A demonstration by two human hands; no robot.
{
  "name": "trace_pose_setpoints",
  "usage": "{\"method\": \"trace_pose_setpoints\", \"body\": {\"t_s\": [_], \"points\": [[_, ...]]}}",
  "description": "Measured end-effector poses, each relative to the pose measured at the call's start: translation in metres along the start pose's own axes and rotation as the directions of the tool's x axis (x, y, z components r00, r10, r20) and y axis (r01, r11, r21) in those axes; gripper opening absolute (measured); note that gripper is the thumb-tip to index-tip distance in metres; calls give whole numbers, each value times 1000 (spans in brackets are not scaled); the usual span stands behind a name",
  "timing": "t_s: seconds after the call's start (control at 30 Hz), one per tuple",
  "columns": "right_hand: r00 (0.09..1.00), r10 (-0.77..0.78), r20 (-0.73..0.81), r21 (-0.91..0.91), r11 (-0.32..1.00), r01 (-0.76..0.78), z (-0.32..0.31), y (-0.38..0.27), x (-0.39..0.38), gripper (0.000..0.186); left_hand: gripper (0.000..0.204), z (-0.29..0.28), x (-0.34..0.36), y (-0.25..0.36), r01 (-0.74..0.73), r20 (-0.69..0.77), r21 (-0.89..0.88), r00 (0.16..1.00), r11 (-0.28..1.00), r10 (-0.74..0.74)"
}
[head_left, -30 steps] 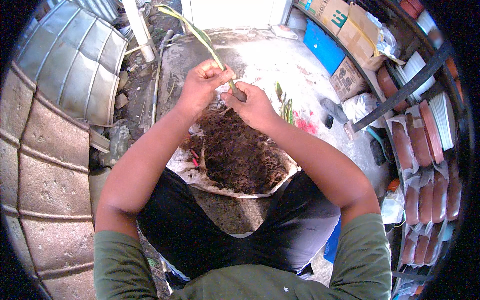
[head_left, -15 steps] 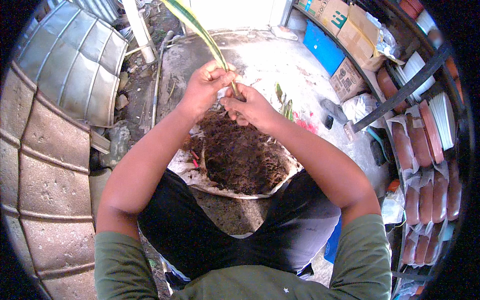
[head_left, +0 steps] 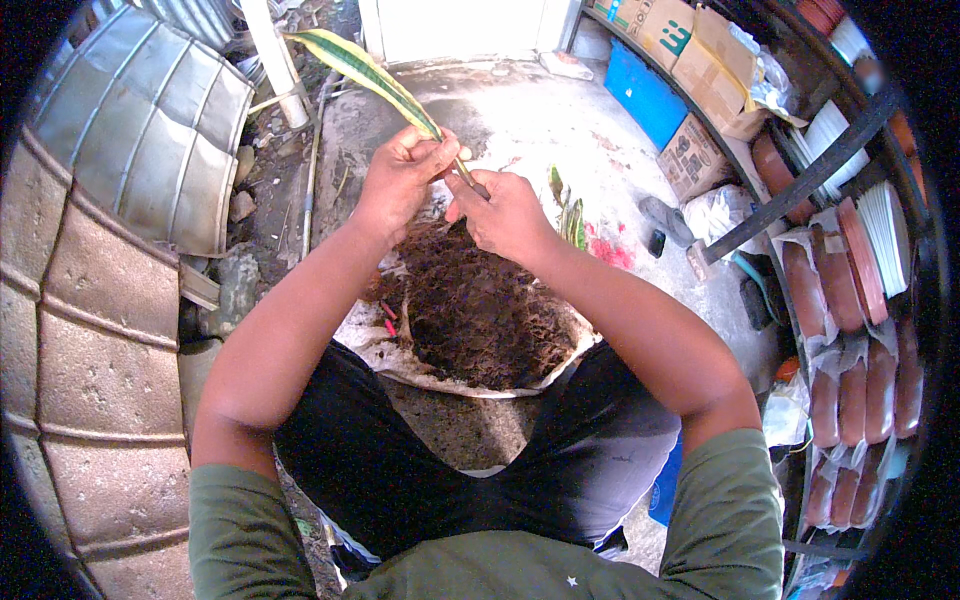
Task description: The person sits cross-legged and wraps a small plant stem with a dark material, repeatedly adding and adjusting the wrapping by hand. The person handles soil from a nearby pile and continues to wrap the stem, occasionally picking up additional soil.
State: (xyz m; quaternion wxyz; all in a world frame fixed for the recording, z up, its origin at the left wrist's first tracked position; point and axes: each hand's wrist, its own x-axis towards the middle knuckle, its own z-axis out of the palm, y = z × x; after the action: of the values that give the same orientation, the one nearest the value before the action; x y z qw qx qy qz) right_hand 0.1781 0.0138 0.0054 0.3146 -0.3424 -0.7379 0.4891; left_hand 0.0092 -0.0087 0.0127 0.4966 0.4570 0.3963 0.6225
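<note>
Yellow-edged green leaf [head_left: 365,70] is up in the air above the soil [head_left: 480,310], tip angled to upper L. L hand [head_left: 405,175] has thumb + fingers pinched on its lower part; R hand [head_left: 505,205] is closed round the narrow base end, though some fingertips are hidden, so can't tell their exact placement. Leaf's prob. v. light, stiffish w/ some give toward the tip, smooth so maybe a bit slippery; likely creases or tears if bent hard, so best hold = low, nr the base, w/ a gentle pinch. Soil looks loose + crumbly, sitting in a pale sack [head_left: 430,380] btwn the knees, on a sunlit concrete floor [head_left: 440,95]. More upright leaves [head_left: 565,205] just beyond the R forearm. Room: loaded shelving on R w/ cardboard box [head_left: 715,65] + blue bin [head_left: 645,95]; metal sheet [head_left: 150,120] + brown tiles [head_left: 110,300] on L.
</note>
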Motion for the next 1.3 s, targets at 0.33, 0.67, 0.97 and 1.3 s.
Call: {"method": "trace_pose_setpoints", "body": {"t_s": [0.33,0.67,0.97,1.3], "points": [[958,239,160,426,859,-286,-9,-2,1,18,22,1,1,1,-65,-25,195,997,979,71],[942,192,276,545,776,-318,-10,3,2,11,21,1,3,0,-75,7,174,997,982,75],[963,111,244,442,871,-212,-13,7,6,45,29,-1,4,-4,13,-113,182,994,983,7],[981,99,167,519,837,-173,1,13,7,66,30,-9,7,-13,114,104,68,987,991,-121]]}}
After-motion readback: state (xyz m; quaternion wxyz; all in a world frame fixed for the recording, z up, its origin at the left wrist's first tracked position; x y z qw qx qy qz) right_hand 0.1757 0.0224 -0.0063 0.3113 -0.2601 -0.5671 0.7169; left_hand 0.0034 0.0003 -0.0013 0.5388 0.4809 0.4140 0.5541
